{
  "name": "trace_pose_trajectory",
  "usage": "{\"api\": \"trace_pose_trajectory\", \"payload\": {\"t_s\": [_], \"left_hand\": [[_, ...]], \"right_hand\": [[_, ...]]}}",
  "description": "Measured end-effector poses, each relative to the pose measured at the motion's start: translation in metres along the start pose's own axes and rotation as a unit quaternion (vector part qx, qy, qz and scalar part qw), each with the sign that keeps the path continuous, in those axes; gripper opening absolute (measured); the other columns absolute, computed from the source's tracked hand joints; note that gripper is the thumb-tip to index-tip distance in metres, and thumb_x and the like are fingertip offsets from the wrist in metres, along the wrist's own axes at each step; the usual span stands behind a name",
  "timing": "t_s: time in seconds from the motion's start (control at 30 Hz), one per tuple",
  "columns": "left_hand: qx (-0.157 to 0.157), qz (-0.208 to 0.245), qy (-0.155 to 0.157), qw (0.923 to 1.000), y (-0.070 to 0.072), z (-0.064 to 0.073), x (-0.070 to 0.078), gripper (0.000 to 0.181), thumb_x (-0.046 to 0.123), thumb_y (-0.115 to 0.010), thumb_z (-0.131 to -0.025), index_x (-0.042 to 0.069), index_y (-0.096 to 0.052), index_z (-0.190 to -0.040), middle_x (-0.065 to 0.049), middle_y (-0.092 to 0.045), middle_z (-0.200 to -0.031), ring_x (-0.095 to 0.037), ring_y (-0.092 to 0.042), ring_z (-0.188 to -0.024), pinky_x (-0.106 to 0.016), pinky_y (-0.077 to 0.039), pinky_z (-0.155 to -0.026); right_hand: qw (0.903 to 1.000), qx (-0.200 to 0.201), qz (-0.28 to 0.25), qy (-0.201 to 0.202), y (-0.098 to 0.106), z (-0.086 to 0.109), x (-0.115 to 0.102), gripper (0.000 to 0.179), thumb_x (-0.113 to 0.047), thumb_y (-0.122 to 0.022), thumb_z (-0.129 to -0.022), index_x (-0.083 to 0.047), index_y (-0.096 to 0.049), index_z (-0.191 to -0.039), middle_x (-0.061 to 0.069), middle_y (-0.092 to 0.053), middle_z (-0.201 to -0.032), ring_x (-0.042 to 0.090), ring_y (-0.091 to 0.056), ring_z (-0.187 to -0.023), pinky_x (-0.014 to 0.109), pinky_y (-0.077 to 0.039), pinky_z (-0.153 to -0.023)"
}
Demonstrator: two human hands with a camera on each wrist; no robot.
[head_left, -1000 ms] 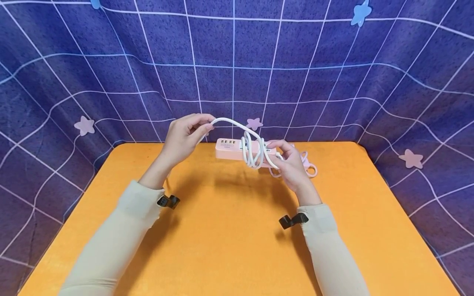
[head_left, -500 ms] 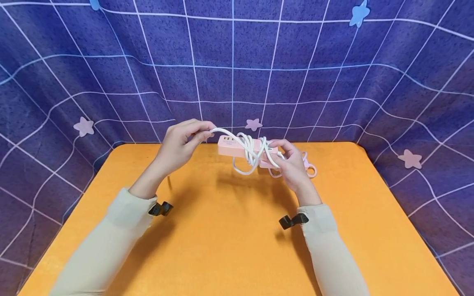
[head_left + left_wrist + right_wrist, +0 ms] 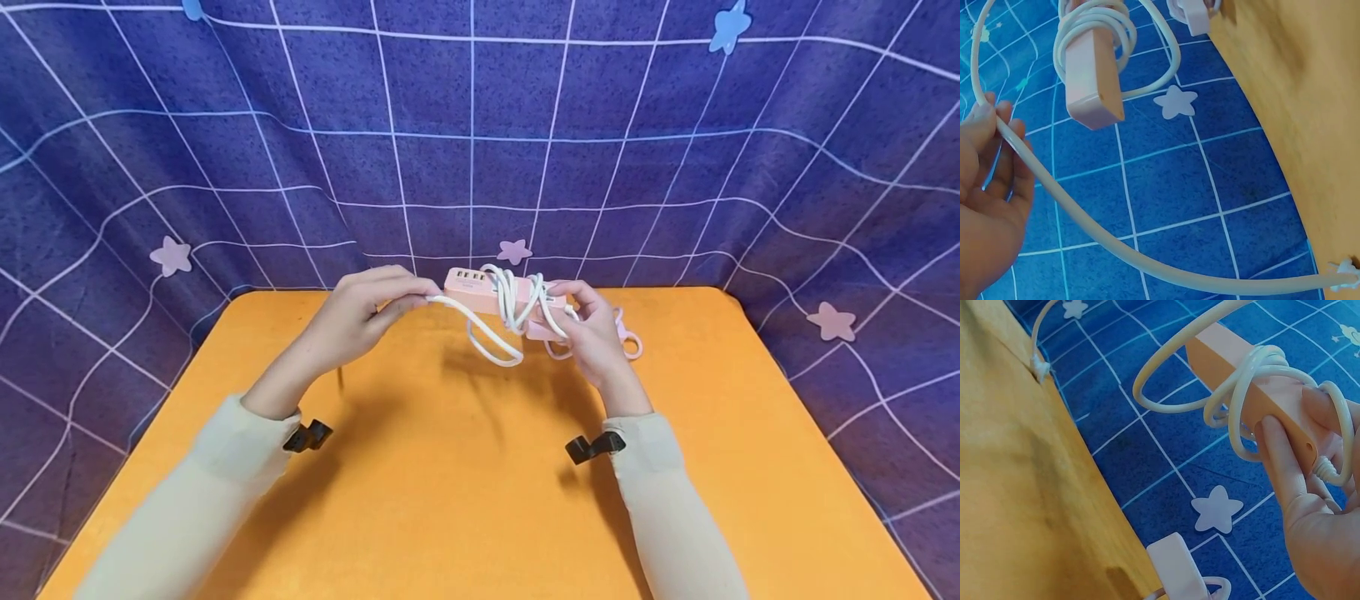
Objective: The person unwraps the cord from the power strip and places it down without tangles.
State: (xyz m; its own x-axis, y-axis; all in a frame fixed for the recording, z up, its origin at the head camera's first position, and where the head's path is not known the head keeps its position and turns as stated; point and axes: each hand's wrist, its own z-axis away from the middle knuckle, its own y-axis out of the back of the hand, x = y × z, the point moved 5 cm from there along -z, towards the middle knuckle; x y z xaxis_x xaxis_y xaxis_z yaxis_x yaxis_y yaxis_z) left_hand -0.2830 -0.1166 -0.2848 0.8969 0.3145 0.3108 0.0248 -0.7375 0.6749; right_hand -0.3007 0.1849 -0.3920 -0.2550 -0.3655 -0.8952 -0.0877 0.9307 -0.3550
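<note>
A pink power strip with several USB ports at its left end is held up above the table. My right hand grips its right end, thumb and fingers on opposite sides. White cord is wound in several turns round the middle of the strip. Left of the strip, my left hand pinches the cord between thumb and fingers. From that pinch a slack loop hangs under the strip. In the left wrist view the cord also runs on past the hand to a small white piece at the table.
Behind my right hand, a pale pink block with thin looped cord lies by the far table edge. The orange-covered table stands against a blue gridded curtain with stars.
My left hand has moved down and leftward with the cord. The cord's arch over the strip has become a loop hanging below it. My right hand stays nearly still.
</note>
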Motion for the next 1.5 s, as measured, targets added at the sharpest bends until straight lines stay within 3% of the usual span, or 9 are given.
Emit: {"api": "trace_pose_trajectory", "payload": {"t_s": [0.13,0.3,0.47,0.67,0.87,1.0,1.2,1.33,1.5], "left_hand": [[-0.024,-0.002,-0.003,0.9997,0.0,0.006,-0.001,0.032,-0.004,-0.076,-0.093,0.014,-0.081,-0.118,0.005,-0.074,-0.099,-0.009,-0.058,-0.083,-0.02,-0.043,-0.073],[-0.055,-0.013,0.004,0.9984,0.0,0.014,-0.006,0.031,-0.002,-0.077,-0.093,0.016,-0.081,-0.118,0.007,-0.074,-0.1,-0.008,-0.06,-0.086,-0.02,-0.045,-0.075],[-0.09,-0.029,-0.003,0.9955,0.001,0.024,-0.011,0.032,-0.001,-0.078,-0.092,0.017,-0.081,-0.119,0.008,-0.074,-0.102,-0.007,-0.061,-0.087,-0.02,-0.046,-0.077],[-0.135,-0.036,-0.013,0.99,0.003,0.04,-0.019,0.034,0.0,-0.08,-0.092,0.02,-0.081,-0.119,0.012,-0.073,-0.102,-0.004,-0.063,-0.088,-0.015,-0.047,-0.078],[-0.172,-0.06,-0.03,0.9829,0.005,0.062,-0.029,0.034,0.002,-0.08,-0.092,0.024,-0.081,-0.119,0.015,-0.069,-0.097,-0.003,-0.062,-0.087,-0.021,-0.05,-0.077],[-0.189,-0.074,-0.032,0.9787,0.005,0.077,-0.036,0.032,0.004,-0.082,-0.09,0.024,-0.082,-0.115,0.017,-0.069,-0.096,-0.002,-0.063,-0.087,-0.022,-0.051,-0.076],[-0.209,-0.075,-0.02,0.9748,0.004,0.095,-0.047,0.031,0.006,-0.087,-0.084,0.026,-0.084,-0.107,0.019,-0.069,-0.089,0.003,-0.059,-0.082,-0.014,-0.047,-0.073],[-0.22,-0.09,-0.029,0.971,0.004,0.105,-0.052,0.032,0.006,-0.089,-0.081,0.027,-0.085,-0.105,0.018,-0.07,-0.087,0.003,-0.059,-0.081,-0.015,-0.048,-0.074],[-0.224,-0.119,-0.039,0.9666,0.003,0.117,-0.06,0.031,0.006,-0.091,-0.079,0.027,-0.086,-0.101,0.019,-0.066,-0.084,0.003,-0.056,-0.077,-0.02,-0.049,-0.07]], "right_hand": [[1.0,0.008,0.003,0.003,0.001,-0.001,-0.002,0.033,0.015,-0.063,-0.096,-0.018,-0.069,-0.1,0.003,-0.059,-0.126,0.011,-0.067,-0.087,0.017,-0.053,-0.057],[0.9999,0.014,-0.002,0.002,0.001,-0.001,-0.004,0.033,0.015,-0.063,-0.096,-0.018,-0.069,-0.1,0.004,-0.059,-0.127,0.013,-0.068,-0.095,0.024,-0.062,-0.072],[0.9999,0.014,-0.002,0.005,0.002,-0.002,-0.004,0.035,0.016,-0.063,-0.096,-0.018,-0.069,-0.099,0.004,-0.058,-0.127,0.013,-0.065,-0.099,0.023,-0.062,-0.074],[0.9998,0.017,0.01,0.006,0.002,-0.003,-0.003,0.035,0.016,-0.063,-0.096,-0.019,-0.07,-0.1,0.003,-0.059,-0.127,0.01,-0.065,-0.089,0.021,-0.06,-0.064],[0.9995,0.021,0.019,0.01,0.002,-0.002,-0.004,0.035,0.014,-0.064,-0.094,-0.02,-0.07,-0.1,0.002,-0.061,-0.126,0.008,-0.062,-0.083,0.017,-0.052,-0.054],[0.9997,0.022,0.011,0.008,0.003,-0.001,-0.003,0.035,0.015,-0.065,-0.094,-0.019,-0.07,-0.1,0.002,-0.062,-0.125,0.01,-0.064,-0.084,0.019,-0.056,-0.058],[0.9996,0.021,0.006,0.015,0.004,-0.001,-0.004,0.035,0.016,-0.064,-0.094,-0.018,-0.07,-0.1,0.003,-0.062,-0.126,0.012,-0.062,-0.098,0.018,-0.056,-0.062],[0.9998,0.013,-0.007,0.011,0.002,0.001,-0.004,0.036,0.016,-0.061,-0.095,-0.019,-0.069,-0.099,0.003,-0.062,-0.126,0.01,-0.064,-0.088,0.017,-0.053,-0.056],[0.9995,0.002,-0.031,0.007,0.0,0.002,-0.004,0.034,0.015,-0.06,-0.096,-0.018,-0.069,-0.101,0.004,-0.06,-0.125,0.011,-0.068,-0.081,0.02,-0.058,-0.06]]}}
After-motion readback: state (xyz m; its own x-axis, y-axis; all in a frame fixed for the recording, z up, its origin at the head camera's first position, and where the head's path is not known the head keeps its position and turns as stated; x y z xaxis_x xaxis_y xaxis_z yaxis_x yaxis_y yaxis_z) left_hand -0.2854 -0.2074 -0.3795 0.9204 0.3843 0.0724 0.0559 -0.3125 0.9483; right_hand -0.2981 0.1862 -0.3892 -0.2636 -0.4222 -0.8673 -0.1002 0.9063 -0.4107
